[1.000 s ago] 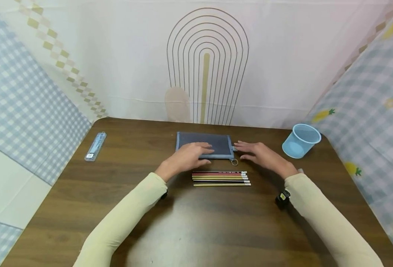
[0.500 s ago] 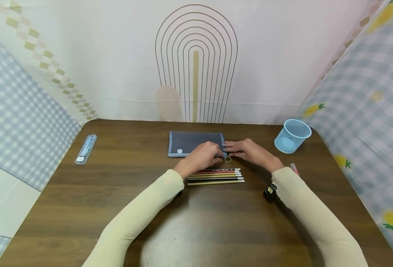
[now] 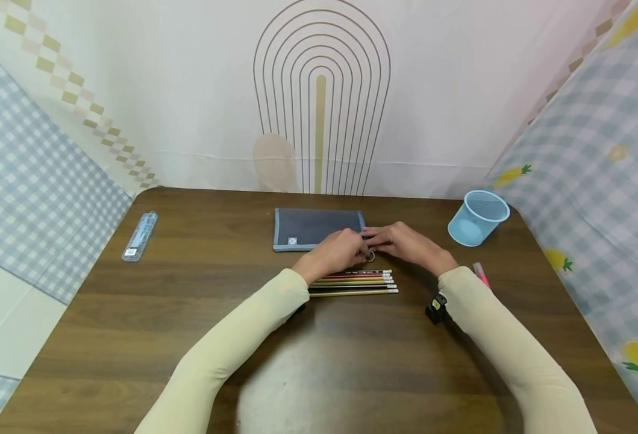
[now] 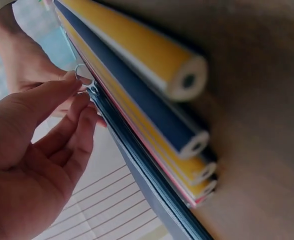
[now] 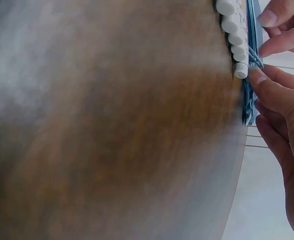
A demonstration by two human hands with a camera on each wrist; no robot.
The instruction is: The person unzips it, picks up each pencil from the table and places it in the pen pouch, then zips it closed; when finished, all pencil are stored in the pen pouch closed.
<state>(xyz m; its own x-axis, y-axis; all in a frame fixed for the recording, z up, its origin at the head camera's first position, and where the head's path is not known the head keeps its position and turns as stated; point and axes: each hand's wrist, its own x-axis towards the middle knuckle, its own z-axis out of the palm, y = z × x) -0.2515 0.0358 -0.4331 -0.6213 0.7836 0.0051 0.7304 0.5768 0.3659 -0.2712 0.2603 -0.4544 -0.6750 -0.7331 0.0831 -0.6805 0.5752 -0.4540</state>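
Observation:
A dark blue zip pouch (image 3: 319,226) with light blue edging lies flat at the back of the table. At its right front corner, my left hand (image 3: 340,250) pinches at the zipper pull with its ring (image 4: 80,71), thumb and forefinger nearly meeting there. My right hand (image 3: 402,242) grips that same corner of the pouch, thumb on the near side and fingers behind, as the right wrist view shows. Just in front of the pouch, several pencils (image 3: 353,293) lie side by side, white erasers pointing right. The left forearm covers some of their left ends.
A light blue mesh pen cup (image 3: 467,229) stands at the back right. Beside the right sleeve lies a pink marker (image 3: 481,275), partly covered. A slim clear-blue case (image 3: 140,236) rests at the far left. Patterned cloth (image 3: 199,108) hangs behind the table.
My left hand has moved right, from over the pouch's middle to its right front corner. My right hand has closed in on that corner. The whole view has shifted a little.

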